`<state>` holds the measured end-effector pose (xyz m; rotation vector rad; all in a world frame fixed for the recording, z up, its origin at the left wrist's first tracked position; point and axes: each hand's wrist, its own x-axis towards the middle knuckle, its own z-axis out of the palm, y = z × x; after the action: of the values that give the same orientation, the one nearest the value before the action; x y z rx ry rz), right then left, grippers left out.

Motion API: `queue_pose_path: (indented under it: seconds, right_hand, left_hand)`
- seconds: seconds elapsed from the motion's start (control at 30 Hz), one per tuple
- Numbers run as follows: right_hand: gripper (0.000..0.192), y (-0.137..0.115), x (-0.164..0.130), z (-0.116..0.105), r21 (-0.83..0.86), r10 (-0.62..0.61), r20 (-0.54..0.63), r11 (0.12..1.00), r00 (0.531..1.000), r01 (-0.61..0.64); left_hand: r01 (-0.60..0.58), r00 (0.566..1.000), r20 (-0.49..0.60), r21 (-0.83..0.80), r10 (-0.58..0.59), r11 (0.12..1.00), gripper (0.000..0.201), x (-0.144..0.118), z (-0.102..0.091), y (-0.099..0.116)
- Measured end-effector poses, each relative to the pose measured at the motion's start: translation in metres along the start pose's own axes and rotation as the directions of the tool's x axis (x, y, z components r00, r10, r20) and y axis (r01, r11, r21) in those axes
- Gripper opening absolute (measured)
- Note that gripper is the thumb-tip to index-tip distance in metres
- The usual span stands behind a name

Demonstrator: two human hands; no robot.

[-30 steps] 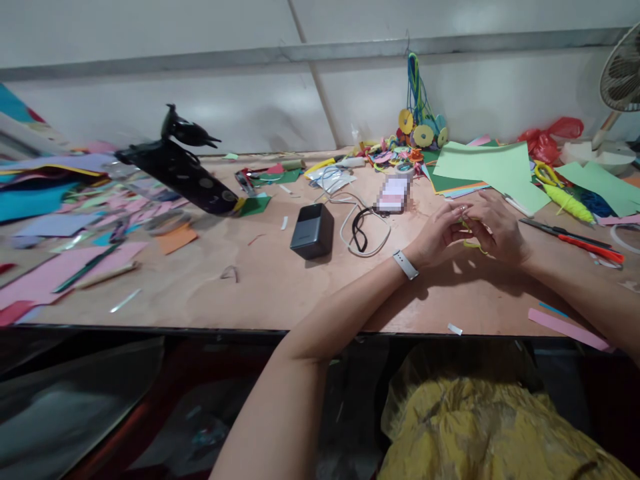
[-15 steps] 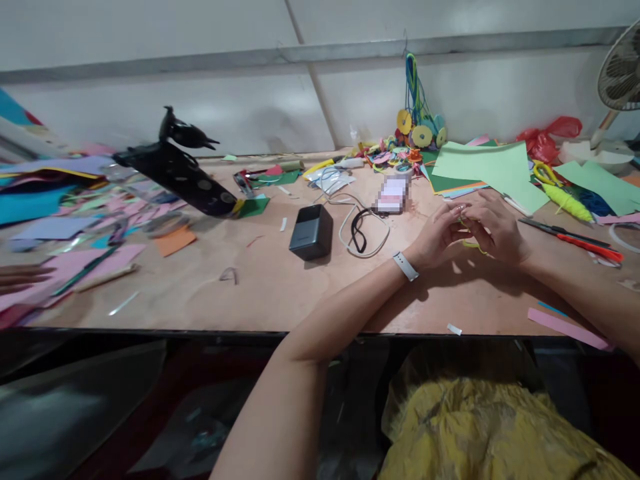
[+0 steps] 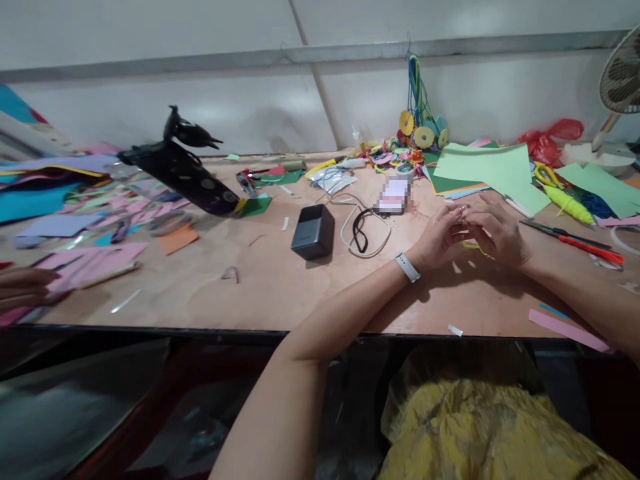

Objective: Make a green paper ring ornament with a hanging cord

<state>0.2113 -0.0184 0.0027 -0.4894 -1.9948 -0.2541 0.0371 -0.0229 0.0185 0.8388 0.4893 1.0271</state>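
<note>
yellow strand (image 3: 473, 246), visible length crosswise, right tip angled nearward

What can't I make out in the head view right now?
Head view:
Yellow strand: mostly hidden by the left hand and right hand; which fingers grip it is unclear.
Phone: screen pixelated, unreadable.
Another person's hand: blurred, cut off by picture's left edge.
Fan: cut off by right edge.

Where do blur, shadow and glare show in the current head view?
Head view, far left: a flat pink paper sheet looks smeared. Head view, right of centre: soft shadows darken the tan tabletop below the bare left hand and right hand; a thin yellow strand there lacks clear detail. Head view, top: pale sheen on the white wall.
</note>
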Motion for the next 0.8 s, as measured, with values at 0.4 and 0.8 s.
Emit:
queue_pose_path:
  seconds: [0.4,0.8]
  right_hand:
    - [0.014,0.0004,0.0005,-0.0011,-0.009,0.007,0.004,1.000,1.000,-0.007]
    - [0.013,0.0013,0.0003,-0.0030,0.008,0.058,0.071,0.998,0.996,-0.058]
  left_hand:
    - [-0.016,1.000,-0.025,0.025,0.016,1.000,0.033,-0.0038,0.0008,-0.0006]
    - [-0.069,0.998,0.011,0.078,0.069,0.995,0.035,-0.0019,-0.0044,-0.0036]
